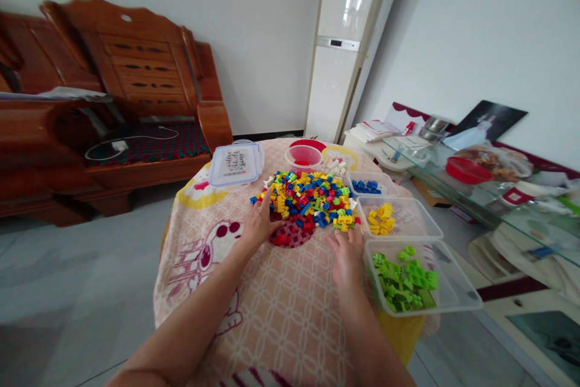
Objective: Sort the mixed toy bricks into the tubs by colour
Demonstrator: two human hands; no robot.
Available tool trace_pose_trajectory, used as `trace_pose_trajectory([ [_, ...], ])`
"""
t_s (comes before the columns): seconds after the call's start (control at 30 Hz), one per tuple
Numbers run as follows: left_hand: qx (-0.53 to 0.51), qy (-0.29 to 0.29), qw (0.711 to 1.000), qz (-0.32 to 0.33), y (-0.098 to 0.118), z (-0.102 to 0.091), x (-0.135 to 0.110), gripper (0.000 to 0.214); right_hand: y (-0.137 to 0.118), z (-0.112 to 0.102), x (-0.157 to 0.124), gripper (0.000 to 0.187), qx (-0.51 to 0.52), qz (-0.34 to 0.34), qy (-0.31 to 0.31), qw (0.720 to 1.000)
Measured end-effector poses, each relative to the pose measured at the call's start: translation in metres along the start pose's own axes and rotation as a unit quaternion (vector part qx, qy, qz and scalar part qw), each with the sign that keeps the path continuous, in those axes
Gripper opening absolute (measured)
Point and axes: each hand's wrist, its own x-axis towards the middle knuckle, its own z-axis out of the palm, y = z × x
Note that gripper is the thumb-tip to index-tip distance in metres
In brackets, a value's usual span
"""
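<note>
A mixed heap of toy building bricks (308, 198) in red, yellow, blue and green lies on the cloth-covered round table (281, 302). My left hand (259, 223) rests at the heap's left edge, thumb and fingers apart. At the near right edge is my right hand (348, 249), its fingers spread and touching the bricks; nothing shows in its grasp. Loose red bricks (281, 240) lie between the hands. To the right, clear plastic boxes hold green bricks (403, 281), yellow bricks (381, 218) and blue bricks (366, 187).
Behind the heap stand a pink bowl (303, 156) with red bricks and a small group of white bricks (336, 167). A clear container lid (235, 165) lies at the back left. A cluttered glass-topped table (480, 194) is at right; a wooden sofa (140, 67) stands left.
</note>
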Motion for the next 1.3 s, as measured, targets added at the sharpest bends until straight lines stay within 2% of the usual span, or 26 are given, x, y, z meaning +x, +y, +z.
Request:
trace_pose_trajectory([
  [0.1,0.0,-0.021,1.0,-0.005,0.003,-0.001,0.006,0.089,0.0,0.012,0.017,0.091,0.019,0.036,0.038,0.998],
  [0.27,-0.043,-0.021,0.999,0.011,0.012,-0.001,0.019,0.071,-0.002,0.027,0.037,0.084,0.022,0.028,0.017,0.999],
  [0.47,-0.115,0.018,0.992,0.056,0.031,-0.002,0.047,0.072,-0.013,0.056,0.056,0.071,0.033,0.01,-0.015,0.999],
  [0.57,-0.132,0.037,0.989,0.056,0.039,-0.003,0.063,0.07,-0.02,0.067,0.067,0.065,0.034,0.012,-0.024,0.999],
  [0.7,-0.123,0.04,0.991,0.025,0.045,-0.007,0.082,0.056,-0.028,0.07,0.081,0.057,0.032,0.002,-0.014,0.999],
  [0.83,-0.141,0.015,0.99,0.006,0.047,-0.013,0.095,0.042,-0.033,0.071,0.098,0.05,0.039,-0.015,0.012,0.999],
  [1.07,-0.178,0.012,0.984,-0.018,0.049,-0.022,0.105,0.036,-0.047,0.075,0.129,0.039,0.015,-0.069,0.048,0.996],
  [1.2,-0.173,0.012,0.985,-0.024,0.044,-0.023,0.108,0.036,-0.052,0.079,0.135,0.034,-0.023,-0.098,0.033,0.994],
  [1.3,-0.175,0.005,0.984,-0.018,0.04,-0.022,0.109,0.036,-0.048,0.083,0.132,0.032,-0.048,-0.091,-0.003,0.995],
])
